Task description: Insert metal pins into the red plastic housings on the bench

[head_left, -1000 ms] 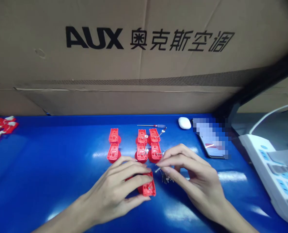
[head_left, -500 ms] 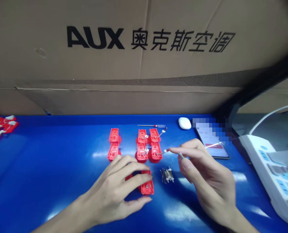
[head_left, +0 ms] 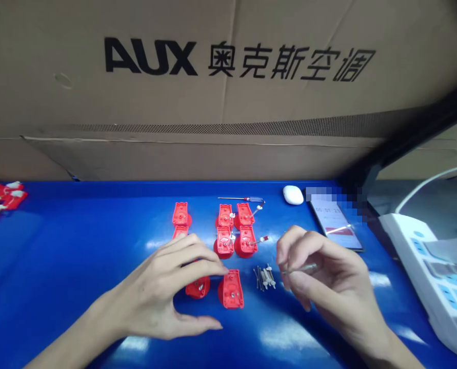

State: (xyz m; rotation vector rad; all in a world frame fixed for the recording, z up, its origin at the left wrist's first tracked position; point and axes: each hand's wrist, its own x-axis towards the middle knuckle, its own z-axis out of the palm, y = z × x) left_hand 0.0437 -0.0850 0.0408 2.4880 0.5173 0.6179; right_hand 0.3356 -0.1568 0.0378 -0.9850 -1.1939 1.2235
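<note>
My left hand (head_left: 174, 287) has its fingers spread over the front of the red plastic parts. Its index fingertip is at the top edge of a red housing (head_left: 233, 294); I cannot tell whether it touches. Beneath the fingers, a second red housing (head_left: 198, 288) is partly covered. My right hand (head_left: 324, 277) pinches a thin metal pin (head_left: 303, 269), held roughly level between thumb and fingers. Just left of that hand lies a small pile of metal pins and white plastic pieces (head_left: 265, 278).
Several red housings (head_left: 225, 241) stand in rows behind my hands, some with white-tipped pins. A screwdriver (head_left: 251, 199), a white rounded case (head_left: 293, 195) and a phone (head_left: 336, 220) lie farther back. A power strip (head_left: 424, 256) is at right, red-white parts (head_left: 1, 202) at far left.
My left hand has shifted left, uncovering the front red housing. My right hand has turned the pin from pointing upward to lying nearly level, its fingers drawn in.
</note>
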